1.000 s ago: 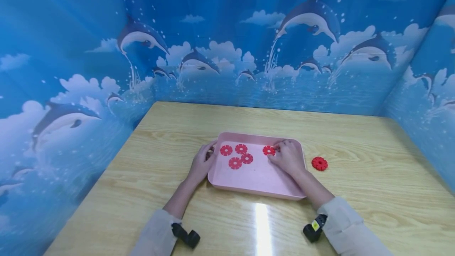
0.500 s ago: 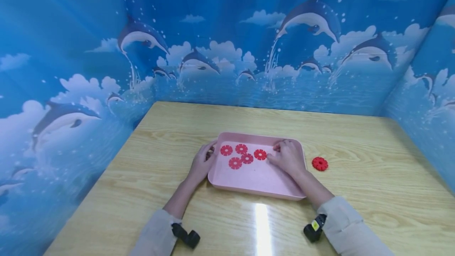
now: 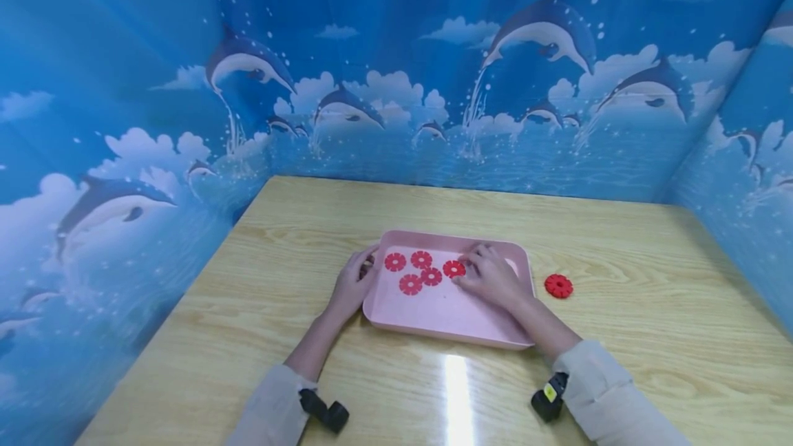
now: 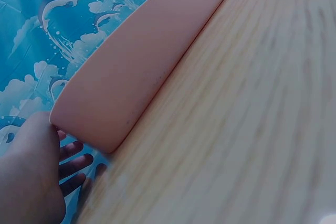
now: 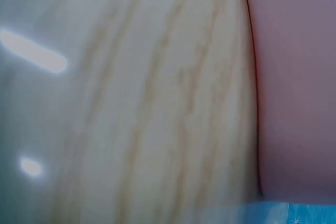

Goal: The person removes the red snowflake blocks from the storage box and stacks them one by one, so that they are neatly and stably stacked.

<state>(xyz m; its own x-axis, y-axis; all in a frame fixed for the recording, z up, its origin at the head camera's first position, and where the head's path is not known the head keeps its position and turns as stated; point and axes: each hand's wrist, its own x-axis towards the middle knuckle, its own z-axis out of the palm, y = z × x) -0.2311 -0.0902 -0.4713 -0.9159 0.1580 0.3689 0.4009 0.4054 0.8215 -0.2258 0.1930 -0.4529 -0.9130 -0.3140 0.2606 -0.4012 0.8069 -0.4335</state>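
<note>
A pink tray [image 3: 427, 322] on the table holds several flat red snowflake building discs. Most lie grouped at its left, among them a lower disc [image 3: 410, 285]. A brighter red disc [image 3: 453, 268] lies nearer the middle. My right hand [image 3: 495, 279] is over the tray's right half, thumb and forefinger apart at the right edge of that disc. Outside the tray's left wall, my left hand [image 3: 352, 285] touches it, fingers loosely bent; in the left wrist view the left hand [image 4: 32, 174] meets the tray corner. The right wrist view hides my right hand behind the tray wall [image 5: 299, 87].
Another red disc piece [image 3: 559, 286], thicker looking, lies on the wooden table [image 3: 619, 253] right of the tray. A blue dolphin-print curtain [image 3: 396, 88] stands behind and at both sides. Light glares off the table [image 3: 457, 398] in front.
The brighter red disc has slid left and a little nearer, away from the right fingers. My right hand has then moved left to its edge. The left hand and tray stay put.
</note>
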